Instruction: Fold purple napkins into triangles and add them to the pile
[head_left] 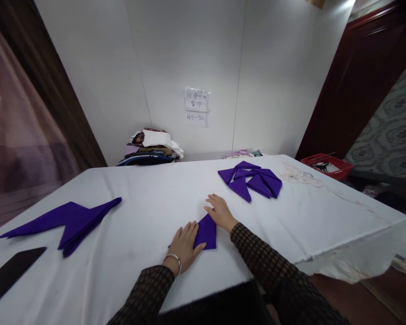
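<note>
A folded purple napkin [208,235] lies on the white-covered table in front of me. My left hand [186,246] rests flat on its left part, fingers stretched out and thumb apart, covering some of the cloth. At the napkin's upper corner is my right hand [221,213], its fingers a little curved and spread, touching or just over the edge; nothing shows gripped in it. Farther back to the right lies a cluster of folded purple napkins [245,177]. More purple napkins [75,222], folded into long points, lie on the left side.
The white tablecloth [149,198] spans the table. A dark flat object [15,271] lies at the near left. Piled clothes [152,146] stand behind the back edge, a red basket [328,167] beyond the right corner. A paper sign [196,100] hangs on the wall.
</note>
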